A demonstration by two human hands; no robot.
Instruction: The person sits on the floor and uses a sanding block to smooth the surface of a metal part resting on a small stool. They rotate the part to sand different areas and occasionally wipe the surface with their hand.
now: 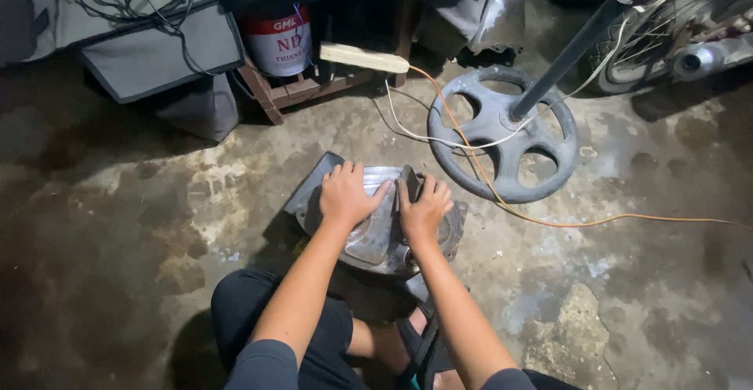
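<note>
Head view: a metal cover (376,229) lies on the concrete floor (118,225) just before the person's knees. The left hand (345,195) lies flat and open on it; the right hand (424,205) pinches a small dark piece (409,186), perhaps sandpaper. Rubbing the surface seems in hand; next calls for steady pressure. A round stand base (502,135) sits near.

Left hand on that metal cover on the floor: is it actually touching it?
Touching. The head view shows the left hand pressed flat on the grey metal cover, fingers spread across its top with no gap. The right hand rests on it alongside.
</note>
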